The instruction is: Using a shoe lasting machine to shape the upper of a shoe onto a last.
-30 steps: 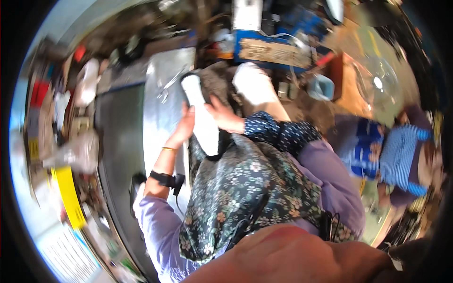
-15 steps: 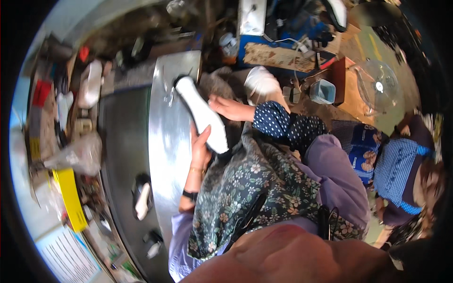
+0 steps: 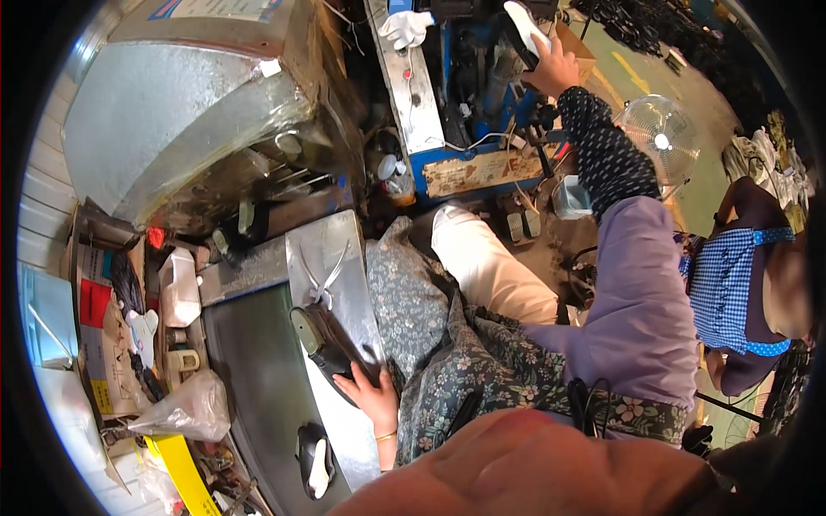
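My left hand point(image 3: 372, 397) is closed on one end of a dark shoe point(image 3: 329, 346), thumb on one side and fingers on the other. That shoe lies on the shiny metal plate point(image 3: 320, 236) at my left, its other end showing a pale, greenish patch. Just beyond it are thin whitish strips point(image 3: 321, 282), perhaps laces. Far out to the upper right, my right hand point(image 3: 553, 69) grips a black-edged shoe point(image 3: 527, 30) with a long white face, above the blue machine. Its fingers lie across the white face.
A dark belt point(image 3: 258, 361) runs left of the plate and carries another black-and-white shoe point(image 3: 317, 460). A large metal hood point(image 3: 198, 112) stands at the far left. A fan point(image 3: 661, 142) and a pale plastic tub point(image 3: 571, 198) are at the right, near another person point(image 3: 740, 284).
My right hand has gone from the shoe over the plate to one at the upper right. At my left hand, a dark shoe surface now shows instead of the white one. The view has shifted.
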Tool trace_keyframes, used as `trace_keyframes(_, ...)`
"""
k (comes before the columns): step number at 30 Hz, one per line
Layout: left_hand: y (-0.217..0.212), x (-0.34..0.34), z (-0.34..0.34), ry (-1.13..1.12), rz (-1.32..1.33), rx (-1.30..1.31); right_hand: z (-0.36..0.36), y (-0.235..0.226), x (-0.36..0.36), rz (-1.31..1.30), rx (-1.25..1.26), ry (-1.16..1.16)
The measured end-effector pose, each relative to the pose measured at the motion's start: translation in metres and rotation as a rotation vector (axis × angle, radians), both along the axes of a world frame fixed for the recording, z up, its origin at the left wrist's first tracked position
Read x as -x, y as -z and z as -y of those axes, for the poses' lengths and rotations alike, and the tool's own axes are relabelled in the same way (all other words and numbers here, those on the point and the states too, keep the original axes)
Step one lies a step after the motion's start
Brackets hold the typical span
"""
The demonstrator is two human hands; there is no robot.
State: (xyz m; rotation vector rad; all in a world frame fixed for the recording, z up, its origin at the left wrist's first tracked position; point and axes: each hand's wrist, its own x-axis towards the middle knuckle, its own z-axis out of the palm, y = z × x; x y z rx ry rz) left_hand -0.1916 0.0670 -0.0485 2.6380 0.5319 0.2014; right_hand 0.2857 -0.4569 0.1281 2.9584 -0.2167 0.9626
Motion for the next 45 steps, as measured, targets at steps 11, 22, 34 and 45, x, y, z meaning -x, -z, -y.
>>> trace_keyframes(11,-0.055,-0.068,0.049,0.210,0.351,0.458,-0.031,-0.010,0.053,0.153,-0.090,-0.276)
trace_keyframes(22,-0.061,-0.164,0.054,-0.026,0.398,1.741,-0.255,0.054,0.291,-0.545,-0.795,-1.396)
trace_keyframes(34,-0.022,-0.046,0.004,0.192,0.418,0.683,-0.220,0.111,0.315,-1.553,-1.754,-0.836)
trace_keyframes(45,-0.012,-0.057,-0.040,-0.199,0.238,0.049,-0.411,0.126,0.124,-0.687,-1.868,-1.035)
